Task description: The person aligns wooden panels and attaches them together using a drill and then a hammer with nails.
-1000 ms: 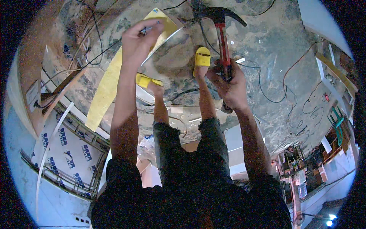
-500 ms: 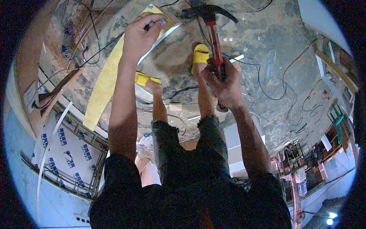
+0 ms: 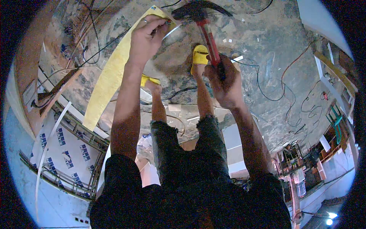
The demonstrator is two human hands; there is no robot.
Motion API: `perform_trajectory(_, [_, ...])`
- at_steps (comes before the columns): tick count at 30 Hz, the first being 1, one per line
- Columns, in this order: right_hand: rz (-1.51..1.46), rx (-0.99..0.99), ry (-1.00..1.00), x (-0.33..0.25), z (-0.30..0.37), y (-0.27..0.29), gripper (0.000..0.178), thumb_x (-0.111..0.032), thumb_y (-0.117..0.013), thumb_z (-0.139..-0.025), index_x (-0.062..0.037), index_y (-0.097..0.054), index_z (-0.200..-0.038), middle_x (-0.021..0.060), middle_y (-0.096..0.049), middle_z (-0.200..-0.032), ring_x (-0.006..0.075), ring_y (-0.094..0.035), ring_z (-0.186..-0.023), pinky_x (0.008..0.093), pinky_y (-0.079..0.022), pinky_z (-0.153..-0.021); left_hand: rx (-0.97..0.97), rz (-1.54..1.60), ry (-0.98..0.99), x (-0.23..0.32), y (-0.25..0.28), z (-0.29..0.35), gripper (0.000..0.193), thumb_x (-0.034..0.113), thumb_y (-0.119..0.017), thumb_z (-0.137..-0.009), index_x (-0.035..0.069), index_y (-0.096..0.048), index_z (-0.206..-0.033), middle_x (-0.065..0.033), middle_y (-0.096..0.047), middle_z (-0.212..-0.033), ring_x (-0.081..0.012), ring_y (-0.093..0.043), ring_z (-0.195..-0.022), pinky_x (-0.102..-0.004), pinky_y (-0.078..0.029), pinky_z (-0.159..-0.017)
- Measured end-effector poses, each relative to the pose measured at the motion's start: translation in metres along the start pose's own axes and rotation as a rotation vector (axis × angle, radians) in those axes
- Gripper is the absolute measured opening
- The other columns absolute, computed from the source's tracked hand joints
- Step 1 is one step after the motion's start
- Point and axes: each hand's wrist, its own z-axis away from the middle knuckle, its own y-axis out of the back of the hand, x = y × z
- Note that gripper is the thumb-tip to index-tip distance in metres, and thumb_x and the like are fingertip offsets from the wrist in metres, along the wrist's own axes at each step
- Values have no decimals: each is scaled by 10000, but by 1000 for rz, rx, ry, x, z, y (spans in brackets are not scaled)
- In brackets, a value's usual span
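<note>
My right hand is wrapped round the grip of a claw hammer with a red and black handle and a dark head. The hammer head is raised at the top of the view, its striking end toward my left fingers. At the upper end of a long yellow board, my left hand has its fingertips pinched together. Whatever sits between those fingertips is too small to make out. A small gap shows in the picture between the hammer head and the left fingertips.
Yellow slippers are on my feet on the stained floor. Loose black cables cross the floor at right. A green plastic stool stands far right. A patterned white sheet is at left, beside a thin pale strip.
The hammer head has swung left and slightly up, tilting the handle. My left hand has shifted a little right, its fingers still pinched at the board's end.
</note>
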Motion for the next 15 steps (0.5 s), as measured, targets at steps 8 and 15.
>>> perform_trajectory(8, [413, 26, 170, -26, -1, 1, 275, -148, -644, -900, -53, -543, -1137, 103, -579, -671, 181, -562, -531, 321, -458, -519, 61, -49, 25, -5, -7, 7, 235, -51, -673, -728, 30, -691, -948, -111, -655, -934, -274, -636, -869, -318, -512, -758])
perform_trajectory(15, [427, 17, 122, -26, -1, 1, 337, -206, -633, -875, -18, -552, -1143, 218, -652, -894, 415, -648, -813, 459, -520, -686, 103, -69, 3, -13, -6, 5, 248, -43, -696, -719, 37, -698, -953, -113, -659, -932, -275, -651, -848, -318, -517, -755])
